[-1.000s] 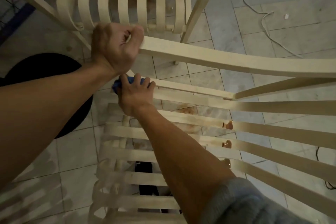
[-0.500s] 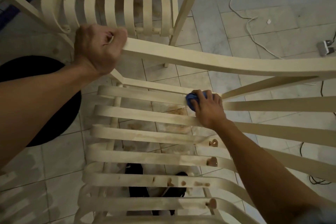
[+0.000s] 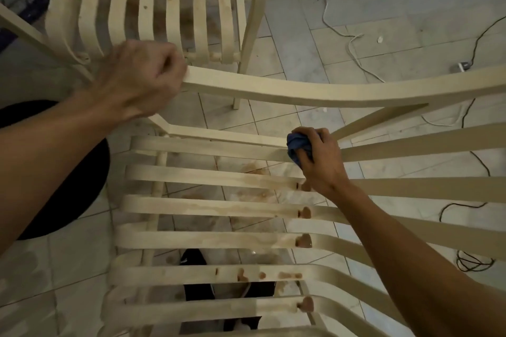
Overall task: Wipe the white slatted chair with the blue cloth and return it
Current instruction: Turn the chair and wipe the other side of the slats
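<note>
Blue cloth [image 3: 297,146], bunched in the right hand [image 3: 319,161], presses the farthest slat [image 3: 219,149] of the white slatted chair [image 3: 191,238]; the left hand [image 3: 139,79] clasps the armrest [image 3: 301,90]. Wiping step; next, probably the brown stains [image 3: 303,241] below.

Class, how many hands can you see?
2. The left hand grips the chair's armrest, upper left; the right hand holds the blue cloth on a seat slat, centre right.
</note>
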`<state>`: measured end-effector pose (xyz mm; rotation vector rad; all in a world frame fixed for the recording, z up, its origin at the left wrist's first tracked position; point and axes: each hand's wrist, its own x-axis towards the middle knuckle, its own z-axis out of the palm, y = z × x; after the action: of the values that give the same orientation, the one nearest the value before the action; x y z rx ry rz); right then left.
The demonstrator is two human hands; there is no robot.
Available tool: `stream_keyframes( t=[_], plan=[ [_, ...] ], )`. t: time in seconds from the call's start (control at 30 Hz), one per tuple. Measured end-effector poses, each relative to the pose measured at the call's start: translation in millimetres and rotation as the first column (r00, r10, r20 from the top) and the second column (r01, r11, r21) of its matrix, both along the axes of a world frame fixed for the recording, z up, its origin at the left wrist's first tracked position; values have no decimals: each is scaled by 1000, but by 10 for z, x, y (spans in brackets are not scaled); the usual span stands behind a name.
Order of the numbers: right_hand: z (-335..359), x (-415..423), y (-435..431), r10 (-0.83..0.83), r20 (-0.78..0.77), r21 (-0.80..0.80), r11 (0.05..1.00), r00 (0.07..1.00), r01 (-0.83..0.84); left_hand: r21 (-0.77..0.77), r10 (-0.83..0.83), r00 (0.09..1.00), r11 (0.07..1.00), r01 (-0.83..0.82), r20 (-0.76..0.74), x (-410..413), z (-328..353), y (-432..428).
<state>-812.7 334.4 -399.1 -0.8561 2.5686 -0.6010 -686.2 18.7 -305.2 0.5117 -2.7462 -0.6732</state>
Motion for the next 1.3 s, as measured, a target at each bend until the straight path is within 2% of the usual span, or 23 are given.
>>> stream_keyframes(
  t=[0.07, 0.1, 0.2, 0.27, 0.33, 0.4, 0.5, 0.6, 0.7, 0.8, 0.93, 1.03, 1.17, 1.3],
  plan=[
    [115, 72, 96, -23, 50, -44, 999, 998, 26, -11, -140, 990, 990, 140, -17, -215, 111, 222],
    [161, 98, 141, -19, 68, -29, 999, 998, 21, 3, -197, 980, 980, 197, 20, -331, 150, 325],
    [258, 126, 275, 39, 131, 111, 992, 991, -54, -55, -281, 893, 946, 319, 352, -592, 157, 465],
    [284, 123, 348, 120, 99, 306, 941, 988, -145, -42, -287, 836, 937, 346, 468, -671, 108, 417],
    [276, 143, 369, 204, 45, 512, 836, 978, -198, 36, -323, 809, 936, 351, 491, -691, 98, 382],
    [239, 208, 354, 245, -10, 636, 750, 969, -183, 66, -349, 802, 929, 365, 485, -707, 98, 374],
    [145, 254, 281, 213, -79, 713, 695, 974, -94, 30, -342, 808, 927, 375, 479, -711, 98, 382],
    [64, 213, 197, 167, -63, 781, 623, 984, -55, -5, -317, 822, 932, 363, 472, -694, 100, 384],
    [-3, 275, 221, 245, -90, 826, 560, 965, -65, -29, -306, 835, 933, 358, 457, -682, 114, 401],
    [-44, 276, 291, 294, -93, 799, 592, 951, -105, -32, -288, 844, 941, 338, 452, -666, 132, 415],
    [-71, 81, 259, 287, 73, 715, 652, 955, -251, -42, -282, 859, 943, 331, 427, -655, 154, 444],
    [-107, 50, 220, 262, 197, 576, 749, 945, -327, -62, -265, 866, 945, 320, 424, -641, 162, 454],
    [-254, 213, 187, 183, 182, 485, 838, 966, -250, -90, -262, 873, 942, 324, 411, -646, 169, 466],
    [-346, 589, 66, 17, 107, 361, 931, 994, -55, -91, -259, 868, 941, 326, 425, -643, 149, 459]
  ],
)
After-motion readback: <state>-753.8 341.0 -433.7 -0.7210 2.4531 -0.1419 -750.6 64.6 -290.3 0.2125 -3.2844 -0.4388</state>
